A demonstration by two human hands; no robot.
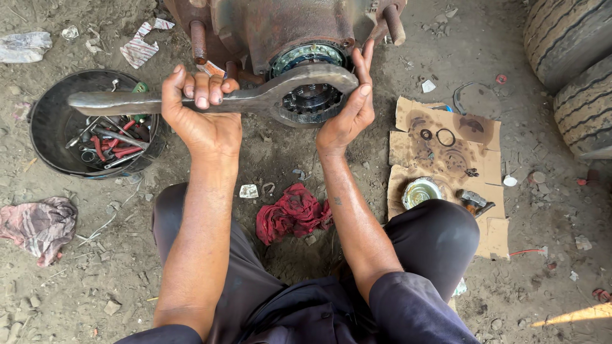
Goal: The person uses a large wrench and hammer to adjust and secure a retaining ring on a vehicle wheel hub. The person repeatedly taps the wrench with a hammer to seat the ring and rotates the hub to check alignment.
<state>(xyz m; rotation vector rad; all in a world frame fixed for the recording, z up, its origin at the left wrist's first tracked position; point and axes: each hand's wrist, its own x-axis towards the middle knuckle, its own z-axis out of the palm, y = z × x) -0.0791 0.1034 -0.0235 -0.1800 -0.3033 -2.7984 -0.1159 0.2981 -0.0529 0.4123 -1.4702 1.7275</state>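
While the large grey steel ring spanner [210,99] sits over the rusty hub's bearing [310,95], the left hand [199,111] grips its handle and the right hand [349,108], open, presses its ring. A black tool bucket [48,127] stands left, a red rag [293,213] below.

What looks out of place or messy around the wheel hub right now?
Small rings and parts lie loose on oil-stained cardboard on bare dirt, beside a red rag and scattered litter. The hub is rusty. The left hand grips the big wrench handle; the right hand steadies its ring end on the bearing.
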